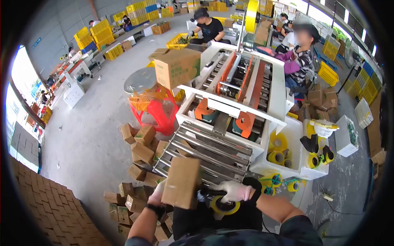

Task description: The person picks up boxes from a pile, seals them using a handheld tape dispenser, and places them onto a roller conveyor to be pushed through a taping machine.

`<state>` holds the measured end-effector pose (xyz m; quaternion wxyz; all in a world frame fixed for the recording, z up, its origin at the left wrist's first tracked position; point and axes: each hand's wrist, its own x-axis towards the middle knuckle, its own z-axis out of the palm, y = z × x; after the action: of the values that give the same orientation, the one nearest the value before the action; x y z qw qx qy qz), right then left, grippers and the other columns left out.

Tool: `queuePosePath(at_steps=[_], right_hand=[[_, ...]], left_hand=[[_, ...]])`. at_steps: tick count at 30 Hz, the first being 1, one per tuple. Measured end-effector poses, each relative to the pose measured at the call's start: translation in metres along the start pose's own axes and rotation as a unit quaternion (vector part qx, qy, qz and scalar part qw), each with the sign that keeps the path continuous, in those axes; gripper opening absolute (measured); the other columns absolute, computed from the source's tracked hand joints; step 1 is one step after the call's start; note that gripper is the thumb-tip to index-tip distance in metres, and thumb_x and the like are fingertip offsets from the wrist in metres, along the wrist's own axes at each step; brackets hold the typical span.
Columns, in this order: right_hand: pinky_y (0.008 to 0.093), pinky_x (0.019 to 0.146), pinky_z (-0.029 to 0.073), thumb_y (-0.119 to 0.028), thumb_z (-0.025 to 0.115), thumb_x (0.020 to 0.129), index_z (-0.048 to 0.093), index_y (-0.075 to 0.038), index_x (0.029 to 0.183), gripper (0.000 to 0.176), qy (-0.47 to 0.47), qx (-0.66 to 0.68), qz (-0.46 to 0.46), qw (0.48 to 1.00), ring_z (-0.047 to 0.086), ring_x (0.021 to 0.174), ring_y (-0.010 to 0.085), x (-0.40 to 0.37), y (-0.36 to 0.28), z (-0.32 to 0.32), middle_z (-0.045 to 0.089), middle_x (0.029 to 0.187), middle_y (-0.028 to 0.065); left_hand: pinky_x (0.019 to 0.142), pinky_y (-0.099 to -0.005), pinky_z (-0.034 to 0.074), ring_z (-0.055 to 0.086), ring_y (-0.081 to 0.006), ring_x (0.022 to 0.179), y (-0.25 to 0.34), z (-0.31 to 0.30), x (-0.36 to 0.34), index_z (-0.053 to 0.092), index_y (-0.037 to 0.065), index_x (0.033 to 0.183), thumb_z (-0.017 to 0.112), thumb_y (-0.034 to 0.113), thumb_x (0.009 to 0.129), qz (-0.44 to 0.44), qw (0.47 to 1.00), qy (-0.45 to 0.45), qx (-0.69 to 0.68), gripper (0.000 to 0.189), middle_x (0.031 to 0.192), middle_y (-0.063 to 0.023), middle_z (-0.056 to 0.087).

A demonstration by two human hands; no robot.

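In the head view, a cardboard carton [179, 183] near six o'clock was gripped by the partly hidden fingers of the left hand [156, 194]. At its four o'clock, a tape dispenser [225, 212] was clasped in the right hand [236, 191]; at one, a roller conveyor [213, 143] was seen.

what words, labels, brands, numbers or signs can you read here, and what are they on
None can be read with certainty.
Large carton beside the machine: green print, apparently characters, too blurred to read.
Blue sign on the far wall: too small to read.
Small boxes piled on the floor: green marks on some, too small to read.
Box in the left hand: no print I can make out.
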<state>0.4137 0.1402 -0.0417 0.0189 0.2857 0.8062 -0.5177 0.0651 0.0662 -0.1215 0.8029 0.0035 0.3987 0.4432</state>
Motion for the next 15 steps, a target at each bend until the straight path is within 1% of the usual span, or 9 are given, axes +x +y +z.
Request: queuePosePath(at_steps=[1,2,5,6,7,9,10,12,15], right_hand=[[0.0369,0.101,0.046,-0.015,0.072,0.070,0.045,-0.016,0.146,0.081,-0.027,0.002,-0.001,1.000,0.060,0.114,0.0328,0.012,-0.017,0.008,0.058,0.131,0.0180],[0.0352,0.104,0.043,-0.011,0.072,0.073,0.043,-0.016,0.147,0.080,-0.046,0.118,0.012,0.992,0.057,0.119,0.0284,0.021,-0.044,0.011,0.055,0.136,0.0154],[0.0307,0.112,0.032,0.000,0.068,0.078,0.038,-0.015,0.151,0.080,-0.077,0.239,-0.054,0.966,0.045,0.132,0.0163,0.060,-0.073,0.034,0.046,0.148,0.0088],[0.0292,0.114,0.026,-0.002,0.069,0.077,0.035,-0.014,0.152,0.083,-0.098,0.254,-0.074,0.959,0.039,0.136,0.0149,0.060,-0.085,0.028,0.043,0.150,0.0091],[0.0290,0.114,0.026,-0.002,0.068,0.078,0.035,-0.011,0.152,0.082,-0.103,0.213,-0.096,0.967,0.039,0.136,0.0160,0.056,-0.084,0.019,0.042,0.151,0.0093],[0.0290,0.114,0.026,-0.002,0.068,0.078,0.036,-0.007,0.151,0.080,-0.099,0.265,-0.105,0.953,0.039,0.136,0.0173,0.034,-0.066,0.003,0.043,0.150,0.0106],[0.0292,0.112,0.029,-0.006,0.069,0.077,0.036,-0.012,0.151,0.081,-0.064,0.207,-0.100,0.971,0.044,0.133,0.0193,0.014,-0.062,-0.010,0.046,0.147,0.0135],[0.0296,0.110,0.032,-0.011,0.072,0.076,0.036,-0.017,0.152,0.084,-0.004,0.114,-0.077,0.990,0.048,0.130,0.0222,-0.029,-0.043,-0.025,0.049,0.143,0.0172],[0.0306,0.114,0.027,-0.017,0.079,0.078,0.037,0.002,0.147,0.083,0.087,0.163,0.019,0.983,0.042,0.136,0.0220,-0.100,-0.045,-0.035,0.046,0.146,0.0172]], left_hand=[[0.098,-0.0410,0.050,0.062,-0.0258,0.112,-0.010,0.027,-0.057,0.051,0.000,0.133,0.037,0.027,0.104,0.067,0.997,0.039,-0.002,0.042,0.128,-0.0152,0.062],[0.099,-0.0488,0.050,0.055,-0.0291,0.123,-0.046,-0.079,-0.058,0.048,0.002,0.136,0.039,0.037,0.104,0.080,0.989,-0.036,-0.120,0.049,0.136,-0.0169,0.054],[0.099,-0.0447,0.048,0.055,-0.0329,0.120,-0.135,-0.112,-0.123,0.045,0.002,0.138,0.043,0.030,0.103,0.202,0.901,0.091,0.373,0.046,0.131,-0.0199,0.057],[0.102,-0.0446,0.045,0.052,-0.0382,0.123,-0.157,-0.071,-0.155,0.042,0.002,0.142,0.037,0.034,0.104,0.047,0.976,0.091,0.193,0.050,0.133,-0.0217,0.055],[0.104,-0.0445,0.044,0.051,-0.0371,0.125,-0.139,-0.046,-0.173,0.040,0.002,0.144,0.040,0.029,0.104,0.056,0.989,-0.096,0.100,0.048,0.136,-0.0209,0.053],[0.107,-0.0444,0.041,0.049,-0.0352,0.127,-0.052,-0.004,-0.170,0.041,0.002,0.144,0.045,0.029,0.103,-0.039,0.969,-0.092,0.224,0.049,0.135,-0.0196,0.055],[0.091,-0.0289,0.050,0.063,-0.0189,0.106,-0.002,0.010,-0.145,0.065,0.003,0.112,0.062,0.020,0.092,0.151,0.762,-0.137,0.614,0.026,0.114,-0.0080,0.065],[0.095,-0.0348,0.048,0.059,-0.0281,0.113,0.099,0.081,-0.123,0.046,-0.002,0.134,0.064,0.025,0.094,0.201,0.882,-0.002,0.427,0.052,0.124,-0.0184,0.059],[0.112,-0.0436,0.034,0.036,-0.0419,0.137,0.232,0.174,-0.031,0.020,-0.005,0.149,0.087,0.035,0.072,0.562,0.488,0.166,0.647,0.109,0.148,-0.0317,0.032]])
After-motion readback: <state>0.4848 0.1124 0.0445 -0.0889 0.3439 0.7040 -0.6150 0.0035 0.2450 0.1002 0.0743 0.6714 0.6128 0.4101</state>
